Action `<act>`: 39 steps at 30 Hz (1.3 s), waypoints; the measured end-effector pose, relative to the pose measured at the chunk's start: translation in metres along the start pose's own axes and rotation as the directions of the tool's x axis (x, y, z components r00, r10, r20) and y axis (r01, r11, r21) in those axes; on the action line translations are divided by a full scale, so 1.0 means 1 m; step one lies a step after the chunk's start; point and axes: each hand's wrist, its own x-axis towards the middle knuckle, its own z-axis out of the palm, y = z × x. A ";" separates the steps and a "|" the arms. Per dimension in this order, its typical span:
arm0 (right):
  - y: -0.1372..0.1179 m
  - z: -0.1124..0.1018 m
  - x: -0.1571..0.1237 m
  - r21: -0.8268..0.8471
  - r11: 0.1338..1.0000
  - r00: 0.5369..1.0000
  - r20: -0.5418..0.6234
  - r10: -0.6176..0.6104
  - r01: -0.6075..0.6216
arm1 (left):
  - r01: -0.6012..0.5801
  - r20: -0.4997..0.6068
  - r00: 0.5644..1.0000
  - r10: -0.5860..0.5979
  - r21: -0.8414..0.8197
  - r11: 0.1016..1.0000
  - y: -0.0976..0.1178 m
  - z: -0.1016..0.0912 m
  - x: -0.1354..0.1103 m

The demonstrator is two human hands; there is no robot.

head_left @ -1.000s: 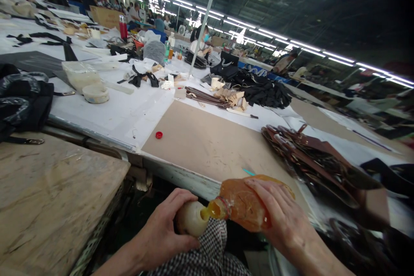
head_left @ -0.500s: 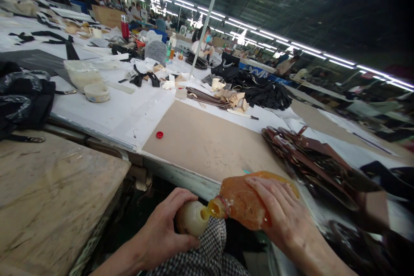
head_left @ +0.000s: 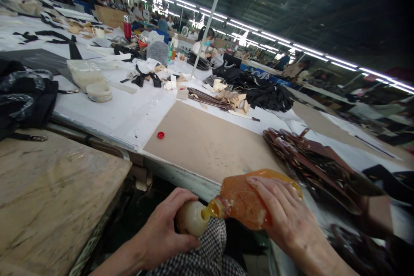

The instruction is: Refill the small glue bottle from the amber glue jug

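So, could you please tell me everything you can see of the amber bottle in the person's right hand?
It is a translucent amber plastic bottle, scuffed and smeared, tilted with its neck down to the mouth of a small cream-coloured bottle. A reddish band circles the neck, where yellow-orange liquid shows. The right hand lies over its upper side, while the left hand holds the cream bottle.

We stood in a long factory hall under a dark ceiling (head_left: 284, 0) of steel trusses, with rows of white strip lights (head_left: 291, 43) running toward the far end. A thin metal pole (head_left: 211, 17) rose from the white-covered desk (head_left: 110, 116), and a second desk (head_left: 326, 114) ran alongside on the right. Seated workers (head_left: 207, 45) filled the distance, and a scuffed plywood desk (head_left: 54, 194) stood nearest us on the left.
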 end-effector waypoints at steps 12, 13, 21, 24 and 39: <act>0.002 -0.005 0.006 -0.049 0.998 0.999 -0.004 -0.040 0.040 | -0.012 -0.017 1.000 0.011 -0.029 1.000 -0.002 0.000 0.002; 0.002 -0.005 0.006 -0.043 0.998 0.999 -0.010 -0.040 0.040 | -0.011 -0.015 1.000 0.011 -0.030 0.999 -0.002 0.000 0.002; 0.003 -0.008 0.007 -0.034 0.998 0.998 0.004 -0.059 0.059 | -0.017 -0.011 1.000 0.017 -0.020 1.000 -0.003 -0.001 0.000; 0.002 -0.009 0.009 -0.046 0.996 0.997 -0.003 -0.077 0.076 | -0.017 -0.011 1.000 0.017 -0.019 1.000 -0.003 -0.001 0.000; 0.000 -0.013 0.010 -0.079 0.992 0.995 -0.006 -0.100 0.099 | -0.038 -0.018 0.999 0.037 -0.029 0.999 -0.004 -0.001 0.000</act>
